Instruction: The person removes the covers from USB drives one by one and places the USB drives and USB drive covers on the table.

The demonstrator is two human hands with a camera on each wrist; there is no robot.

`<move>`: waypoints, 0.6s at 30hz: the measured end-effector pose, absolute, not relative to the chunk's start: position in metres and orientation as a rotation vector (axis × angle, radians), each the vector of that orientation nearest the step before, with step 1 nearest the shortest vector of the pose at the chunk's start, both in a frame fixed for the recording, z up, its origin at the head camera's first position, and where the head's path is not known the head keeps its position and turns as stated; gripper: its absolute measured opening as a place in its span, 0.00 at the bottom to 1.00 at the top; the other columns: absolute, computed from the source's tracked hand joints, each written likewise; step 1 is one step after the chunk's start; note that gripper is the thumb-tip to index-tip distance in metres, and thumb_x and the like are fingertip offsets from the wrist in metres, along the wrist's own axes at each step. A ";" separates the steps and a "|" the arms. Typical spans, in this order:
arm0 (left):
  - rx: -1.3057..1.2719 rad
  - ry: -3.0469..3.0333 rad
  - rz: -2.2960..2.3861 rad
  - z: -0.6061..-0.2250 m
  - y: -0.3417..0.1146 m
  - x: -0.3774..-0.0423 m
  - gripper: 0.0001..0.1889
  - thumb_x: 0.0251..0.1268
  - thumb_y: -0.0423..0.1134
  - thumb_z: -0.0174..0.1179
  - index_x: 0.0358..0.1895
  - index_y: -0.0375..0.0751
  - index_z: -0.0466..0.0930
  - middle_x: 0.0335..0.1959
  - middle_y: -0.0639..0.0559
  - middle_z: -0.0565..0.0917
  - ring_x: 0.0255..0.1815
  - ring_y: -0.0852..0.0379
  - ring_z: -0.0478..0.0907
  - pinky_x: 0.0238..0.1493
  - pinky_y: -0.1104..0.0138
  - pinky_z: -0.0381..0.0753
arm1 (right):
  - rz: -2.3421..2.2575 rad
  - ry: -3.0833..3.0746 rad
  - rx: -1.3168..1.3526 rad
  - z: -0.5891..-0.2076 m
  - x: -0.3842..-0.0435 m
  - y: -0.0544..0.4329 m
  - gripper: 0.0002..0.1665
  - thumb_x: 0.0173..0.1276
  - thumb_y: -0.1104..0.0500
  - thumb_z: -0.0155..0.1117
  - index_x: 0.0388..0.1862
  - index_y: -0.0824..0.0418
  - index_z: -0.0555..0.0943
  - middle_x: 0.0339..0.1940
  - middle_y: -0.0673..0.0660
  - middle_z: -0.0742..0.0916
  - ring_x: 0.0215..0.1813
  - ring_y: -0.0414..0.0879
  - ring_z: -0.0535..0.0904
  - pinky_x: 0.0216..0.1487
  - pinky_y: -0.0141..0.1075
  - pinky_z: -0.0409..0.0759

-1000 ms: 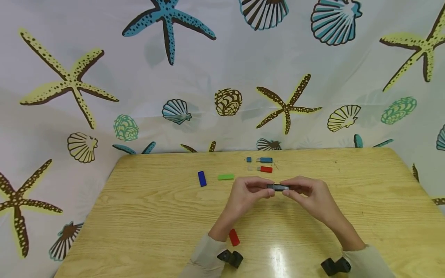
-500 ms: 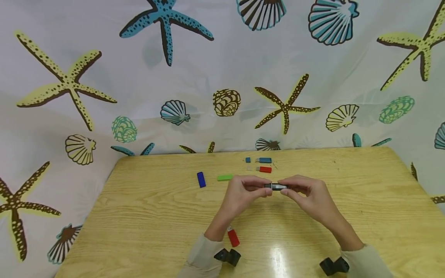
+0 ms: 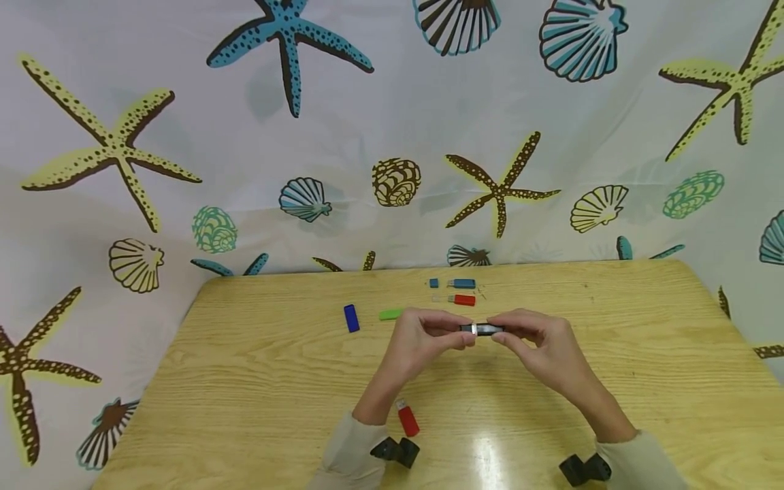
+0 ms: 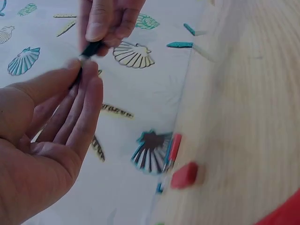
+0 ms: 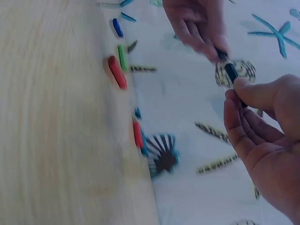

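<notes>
Both hands hold a black USB flash drive (image 3: 488, 329) level above the table in the head view. My left hand (image 3: 421, 340) pinches its dark cap end between thumb and fingers. The other end, the body, is pinched by my right hand (image 3: 546, 346). A short silver strip shows between the two dark parts, also visible in the left wrist view, where the drive (image 4: 90, 48) looks slightly blurred. In the right wrist view the drive (image 5: 230, 71) slants between the fingertips. Fingers hide both ends of it.
Behind the hands lie a blue flash drive (image 3: 463, 284), its small cap (image 3: 433, 283) and a red flash drive (image 3: 464, 300). Dark blue (image 3: 351, 318) and green (image 3: 390, 314) sticks lie left. Another red drive (image 3: 407, 419) lies beside the left forearm. A patterned curtain (image 3: 343, 136) hangs behind the table.
The silver strip between the drive's two dark parts has grown wider as the left hand shifts slightly left of the right. The head view has drifted a little, and the near red drive shows more.
</notes>
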State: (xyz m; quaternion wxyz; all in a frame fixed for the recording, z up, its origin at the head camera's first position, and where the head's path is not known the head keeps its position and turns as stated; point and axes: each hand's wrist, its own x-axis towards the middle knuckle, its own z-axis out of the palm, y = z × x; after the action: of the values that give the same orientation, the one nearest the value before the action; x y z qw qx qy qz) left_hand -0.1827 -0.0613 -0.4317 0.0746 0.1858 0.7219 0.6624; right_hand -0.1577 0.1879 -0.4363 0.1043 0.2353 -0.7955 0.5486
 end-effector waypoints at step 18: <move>0.365 2.136 2.189 -0.444 -0.101 -0.202 0.12 0.68 0.24 0.65 0.53 0.26 0.86 0.46 0.31 0.87 0.43 0.45 0.89 0.48 0.56 0.87 | 1.628 -2.288 0.533 -0.441 -0.166 0.214 0.14 0.68 0.74 0.68 0.51 0.69 0.87 0.44 0.64 0.89 0.42 0.37 0.86 0.43 0.27 0.84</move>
State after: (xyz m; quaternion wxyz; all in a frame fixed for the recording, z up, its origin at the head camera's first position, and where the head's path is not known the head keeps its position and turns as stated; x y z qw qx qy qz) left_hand -0.2022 -0.1009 -0.4442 0.0307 0.1185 0.6932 0.7103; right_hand -0.1660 0.2143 -0.4409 0.1412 0.1848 -0.7924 0.5639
